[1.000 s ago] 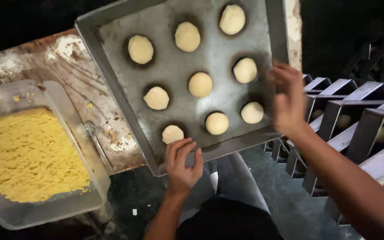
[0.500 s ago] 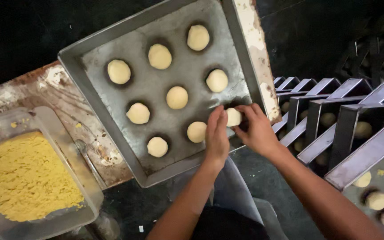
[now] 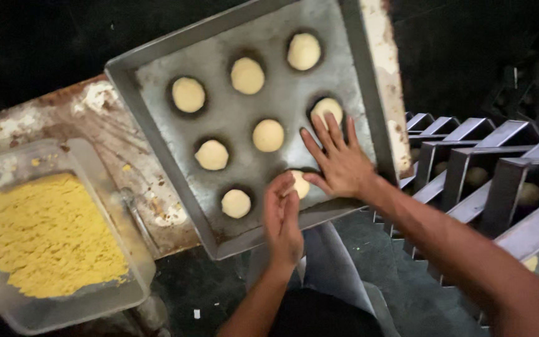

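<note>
A grey metal baking tray (image 3: 157, 134) lies tilted on a worn table and carries several pale round dough balls. My left hand (image 3: 284, 218) is at the tray's near edge, fingers upright against a dough ball (image 3: 301, 182) on its left side. My right hand (image 3: 339, 161) lies flat and spread on the tray; its thumb is next to that same ball and its fingertips touch another dough ball (image 3: 325, 109) farther up. Neither hand has lifted anything. Other dough balls (image 3: 268, 135) sit untouched in dark rings on the tray.
A clear plastic tub (image 3: 133, 274) of yellow crumbs stands at the left on the stained table (image 3: 88, 103). To the right, stacked metal tray racks (image 3: 488, 162) hold more dough pieces. The surroundings are dark.
The view has moved closer. My right hand slid from the tray's right rim onto the tray and spread flat. My left hand moved right along the near edge to a dough ball.
</note>
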